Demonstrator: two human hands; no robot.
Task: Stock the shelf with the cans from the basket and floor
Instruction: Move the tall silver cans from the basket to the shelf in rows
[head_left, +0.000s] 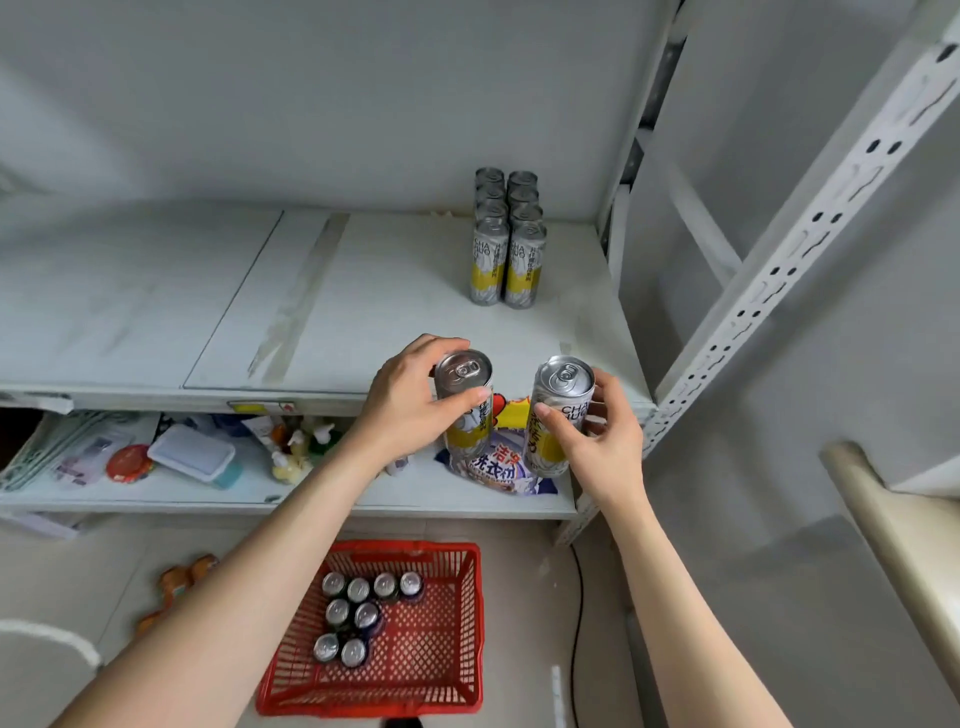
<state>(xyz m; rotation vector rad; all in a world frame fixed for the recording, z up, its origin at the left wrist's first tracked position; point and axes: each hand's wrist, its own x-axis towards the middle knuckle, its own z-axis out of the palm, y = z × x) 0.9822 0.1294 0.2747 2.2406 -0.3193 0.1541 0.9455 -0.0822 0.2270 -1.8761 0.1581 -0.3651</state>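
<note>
Cans (506, 265): silver w/ yellow band, dark lettering. Basket (431, 644): red lattice mesh. Shelf (156, 291): off-white. Tub (192, 453): white lid, teal base. Bag (501, 467): blue/white print.

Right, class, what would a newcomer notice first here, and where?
At centre, the left grip and right grip each hold a yellow-and-silver can by the shelf's front edge. Matching cans stand in two rows at its back right; a red basket of cans sits on the floor.

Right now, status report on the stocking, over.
Left hand gripping a silver-and-yellow drink can; right hand gripping a matching can. Eight cans rowed on white metal shelf; eight in red plastic basket. Nothing blocking.
</note>
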